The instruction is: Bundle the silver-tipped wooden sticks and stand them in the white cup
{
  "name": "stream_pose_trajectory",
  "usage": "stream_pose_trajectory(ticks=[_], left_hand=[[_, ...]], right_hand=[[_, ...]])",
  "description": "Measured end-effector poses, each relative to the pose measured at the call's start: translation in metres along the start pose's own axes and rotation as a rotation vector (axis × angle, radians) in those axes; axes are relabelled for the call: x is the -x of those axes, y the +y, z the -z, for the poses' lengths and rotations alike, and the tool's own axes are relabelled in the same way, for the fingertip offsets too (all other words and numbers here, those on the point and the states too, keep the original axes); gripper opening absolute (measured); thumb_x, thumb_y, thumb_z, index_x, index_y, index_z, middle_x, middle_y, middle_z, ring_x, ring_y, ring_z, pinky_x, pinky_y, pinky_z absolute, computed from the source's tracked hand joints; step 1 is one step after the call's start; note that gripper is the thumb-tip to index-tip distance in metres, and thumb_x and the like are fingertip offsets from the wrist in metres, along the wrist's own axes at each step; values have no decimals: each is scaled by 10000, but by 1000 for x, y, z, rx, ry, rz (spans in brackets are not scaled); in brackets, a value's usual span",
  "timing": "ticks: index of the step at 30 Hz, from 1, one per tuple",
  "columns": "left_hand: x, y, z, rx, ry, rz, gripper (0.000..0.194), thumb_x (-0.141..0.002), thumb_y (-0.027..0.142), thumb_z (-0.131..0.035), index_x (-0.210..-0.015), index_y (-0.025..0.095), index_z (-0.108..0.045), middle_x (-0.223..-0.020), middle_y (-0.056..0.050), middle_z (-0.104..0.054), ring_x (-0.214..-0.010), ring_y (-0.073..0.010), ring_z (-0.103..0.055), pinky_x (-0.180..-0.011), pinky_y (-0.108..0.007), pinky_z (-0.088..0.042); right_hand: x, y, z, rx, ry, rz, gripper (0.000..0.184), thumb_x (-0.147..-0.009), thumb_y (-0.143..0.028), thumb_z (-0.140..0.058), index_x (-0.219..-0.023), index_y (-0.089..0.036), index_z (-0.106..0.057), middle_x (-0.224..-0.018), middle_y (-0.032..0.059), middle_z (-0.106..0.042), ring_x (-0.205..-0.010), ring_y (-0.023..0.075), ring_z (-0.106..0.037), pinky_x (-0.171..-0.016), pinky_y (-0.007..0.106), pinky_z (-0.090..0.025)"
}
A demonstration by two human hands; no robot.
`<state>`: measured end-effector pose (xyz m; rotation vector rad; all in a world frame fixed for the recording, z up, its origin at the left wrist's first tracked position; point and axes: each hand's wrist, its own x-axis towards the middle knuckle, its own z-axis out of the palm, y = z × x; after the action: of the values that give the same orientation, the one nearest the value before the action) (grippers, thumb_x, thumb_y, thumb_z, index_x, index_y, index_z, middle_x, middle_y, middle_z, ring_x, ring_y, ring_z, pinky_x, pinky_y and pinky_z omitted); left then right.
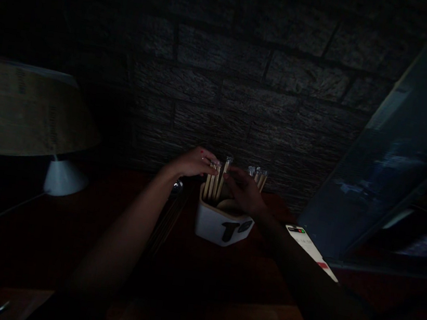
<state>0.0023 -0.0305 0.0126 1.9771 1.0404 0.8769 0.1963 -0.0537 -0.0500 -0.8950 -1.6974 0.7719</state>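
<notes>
A white holder (208, 225) with dark lettering on its front stands on the dark reddish table. Wrapped wooden chopsticks (211, 183) rise upright from its left side, and more wrapped sticks (261, 181) show at its back right. My left hand (195, 163) reaches over from the left, its fingers closed at the tops of the left bunch. From the other side, my right hand (247, 189) has thumb and fingers closed on one taller wrapped pair of chopsticks (224, 177). Dim light hides the exact contact of the fingertips.
A lamp with a printed shade (31, 112) stands at left, its cable running across the table. Loose thin sticks (168, 222) and a small shiny round object (177, 187) lie left of the holder. A lit phone (309, 251) is at right. A stone wall (241, 95) rises behind.
</notes>
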Motion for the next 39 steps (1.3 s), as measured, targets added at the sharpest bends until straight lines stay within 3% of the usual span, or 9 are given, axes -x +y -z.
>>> stream_pose_trajectory(ticks=[6, 16, 24, 33, 39], left_hand=[[1, 1, 2, -38, 13, -5, 378, -667, 192, -720, -1024, 72, -695, -869, -98, -735, -704, -151, -634, -548, -217, -446], [-1, -1, -2, -26, 11, -2, 301, -660, 217, -735, -933, 94, -704, -805, -56, -706, -671, -131, -607, -544, -211, -445], [-1, -3, 0, -9, -39, 4, 307, -673, 215, -735, -957, 111, -687, -781, -35, -690, -678, -132, -611, -569, -224, -472], [1, -7, 8, 33, -102, 18, 464, -645, 279, -783, -1071, 138, -663, -839, -45, -714, -725, -140, -636, -625, -236, -494], [5, -5, 13, 35, -75, 22, 423, -639, 282, -784, -1018, 125, -680, -842, -66, -723, -747, -152, -649, -627, -238, -481]], right_hand=[[0, 0, 0, 6, 48, 14, 308, -852, -440, -575, -1104, -264, -588, -914, 15, -651, -558, 100, -510, -470, 227, -425], [1, -4, 1, 81, -48, -12, 248, -820, -379, -615, -1009, -221, -646, -772, -2, -659, -494, 88, -492, -452, 221, -399], [1, 0, 1, 49, -60, -50, 228, -785, -368, -652, -942, -204, -659, -873, 22, -688, -551, 90, -546, -496, 227, -456], [-1, 3, 0, -72, -89, -88, 279, -736, -300, -703, -993, -216, -635, -879, 21, -703, -528, 88, -558, -492, 240, -490], [0, 2, 1, -122, -95, -107, 295, -721, -286, -719, -991, -211, -627, -876, 20, -709, -521, 87, -576, -493, 238, -497]])
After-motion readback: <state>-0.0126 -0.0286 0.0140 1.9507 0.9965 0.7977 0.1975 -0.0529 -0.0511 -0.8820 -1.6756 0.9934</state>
